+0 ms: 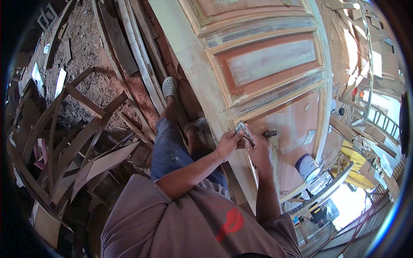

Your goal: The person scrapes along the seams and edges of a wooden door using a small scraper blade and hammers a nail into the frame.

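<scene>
Over the edge of a panelled wooden door [275, 107], my two hands are close together. My left hand [228, 145] is closed, its fingers pinching a small silvery item [241, 126]. My right hand [259, 151] is wrapped round the other side of the same item, which looks like a crumpled pack or a tool; the fingers hide much of it. Just right of my right hand, a small dark object [269, 134] lies on the door. The door shows pale filler patches and bare reddish wood.
A white and dark tub [307, 167] stands on the door's lower part. Long boards [140, 47] lie left of my legs. Curved wooden pieces [81, 137] are heaped at the left. Yellow objects [356, 167] and a ladder [383, 122] are at the right.
</scene>
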A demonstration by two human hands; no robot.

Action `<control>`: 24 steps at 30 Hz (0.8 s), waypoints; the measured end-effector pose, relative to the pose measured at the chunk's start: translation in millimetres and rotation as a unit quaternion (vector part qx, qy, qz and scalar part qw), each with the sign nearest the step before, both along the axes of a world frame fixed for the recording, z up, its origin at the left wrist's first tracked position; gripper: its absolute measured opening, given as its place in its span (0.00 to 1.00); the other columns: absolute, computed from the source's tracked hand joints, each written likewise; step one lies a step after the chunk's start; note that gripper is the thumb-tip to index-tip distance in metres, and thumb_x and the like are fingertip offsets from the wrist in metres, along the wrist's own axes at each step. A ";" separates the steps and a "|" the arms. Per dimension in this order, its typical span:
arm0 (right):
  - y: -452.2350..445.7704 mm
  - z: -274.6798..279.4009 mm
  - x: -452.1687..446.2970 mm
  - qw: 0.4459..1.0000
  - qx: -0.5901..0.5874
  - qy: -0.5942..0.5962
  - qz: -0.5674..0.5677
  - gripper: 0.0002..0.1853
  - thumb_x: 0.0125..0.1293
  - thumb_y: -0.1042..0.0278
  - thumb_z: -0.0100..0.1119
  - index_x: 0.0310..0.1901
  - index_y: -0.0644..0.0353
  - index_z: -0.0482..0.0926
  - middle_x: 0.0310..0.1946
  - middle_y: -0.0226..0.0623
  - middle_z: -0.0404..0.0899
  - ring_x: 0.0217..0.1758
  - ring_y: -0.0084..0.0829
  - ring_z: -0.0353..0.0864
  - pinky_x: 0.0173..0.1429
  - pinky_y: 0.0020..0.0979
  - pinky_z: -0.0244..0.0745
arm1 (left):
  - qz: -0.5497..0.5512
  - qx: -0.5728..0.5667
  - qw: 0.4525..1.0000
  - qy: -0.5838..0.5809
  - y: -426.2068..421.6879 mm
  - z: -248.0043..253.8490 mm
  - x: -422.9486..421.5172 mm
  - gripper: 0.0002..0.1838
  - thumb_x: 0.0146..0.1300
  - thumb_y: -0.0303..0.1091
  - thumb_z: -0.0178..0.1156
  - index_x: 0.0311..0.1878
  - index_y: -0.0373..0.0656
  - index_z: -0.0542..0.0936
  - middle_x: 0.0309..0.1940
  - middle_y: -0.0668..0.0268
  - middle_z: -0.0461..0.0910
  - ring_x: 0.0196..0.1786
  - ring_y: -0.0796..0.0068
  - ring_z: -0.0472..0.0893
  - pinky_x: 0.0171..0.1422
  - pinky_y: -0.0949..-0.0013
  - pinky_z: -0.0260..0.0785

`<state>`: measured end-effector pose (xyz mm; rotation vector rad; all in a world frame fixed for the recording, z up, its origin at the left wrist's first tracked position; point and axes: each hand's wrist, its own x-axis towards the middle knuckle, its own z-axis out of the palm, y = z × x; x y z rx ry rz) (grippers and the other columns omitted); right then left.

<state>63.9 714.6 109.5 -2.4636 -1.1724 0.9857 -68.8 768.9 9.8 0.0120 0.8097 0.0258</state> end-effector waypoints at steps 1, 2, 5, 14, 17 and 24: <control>-0.3 -1.0 2.5 1.000 -0.002 0.000 0.009 0.36 0.67 0.76 0.73 0.77 0.48 0.82 0.53 0.51 0.92 0.50 0.51 0.93 0.58 0.45 0.87 | -0.001 0.000 1.000 0.011 -3.0 -2.7 -0.2 0.22 0.87 0.53 0.61 0.53 0.40 0.83 0.39 0.63 0.90 0.39 0.68 0.91 0.55 0.59 0.89; -2.6 -2.0 4.4 1.000 -0.005 0.002 0.018 0.36 0.66 0.77 0.73 0.77 0.49 0.82 0.52 0.50 0.92 0.48 0.51 0.93 0.57 0.45 0.87 | 0.000 0.013 1.000 0.018 -6.6 -6.1 -0.2 0.21 0.86 0.51 0.63 0.51 0.39 0.83 0.39 0.62 0.90 0.38 0.68 0.91 0.52 0.59 0.88; -12.3 -18.4 17.9 0.998 0.031 0.045 0.027 0.35 0.68 0.75 0.73 0.77 0.41 0.83 0.48 0.50 0.92 0.50 0.53 0.92 0.56 0.50 0.86 | -0.026 0.072 0.994 0.073 -14.0 -13.6 1.8 0.20 0.82 0.48 0.70 0.48 0.36 0.84 0.37 0.60 0.90 0.36 0.70 0.90 0.45 0.61 0.87; 19.4 -3.3 28.9 0.980 -0.050 -0.040 0.191 0.27 0.72 0.66 0.70 0.72 0.39 0.87 0.39 0.52 0.91 0.44 0.52 0.92 0.53 0.54 0.85 | -0.010 0.503 0.799 0.329 -11.5 37.5 6.2 0.20 0.73 0.43 0.78 0.51 0.34 0.87 0.40 0.53 0.91 0.41 0.62 0.90 0.49 0.58 0.82; 7.7 -12.0 33.8 0.980 0.013 -0.030 0.195 0.25 0.72 0.67 0.68 0.69 0.39 0.89 0.35 0.50 0.90 0.41 0.52 0.92 0.50 0.54 0.85 | -0.013 0.560 0.764 0.319 -27.0 32.2 4.6 0.16 0.73 0.39 0.77 0.53 0.36 0.89 0.42 0.51 0.88 0.44 0.53 0.89 0.52 0.54 0.81; 37.7 -1.7 27.8 0.960 -0.104 -0.064 0.253 0.24 0.74 0.63 0.68 0.70 0.41 0.88 0.41 0.49 0.93 0.45 0.54 0.93 0.52 0.53 0.86 | -0.013 0.582 0.746 0.323 -27.8 25.7 8.8 0.14 0.76 0.38 0.73 0.54 0.37 0.91 0.41 0.48 0.86 0.44 0.47 0.87 0.50 0.53 0.78</control>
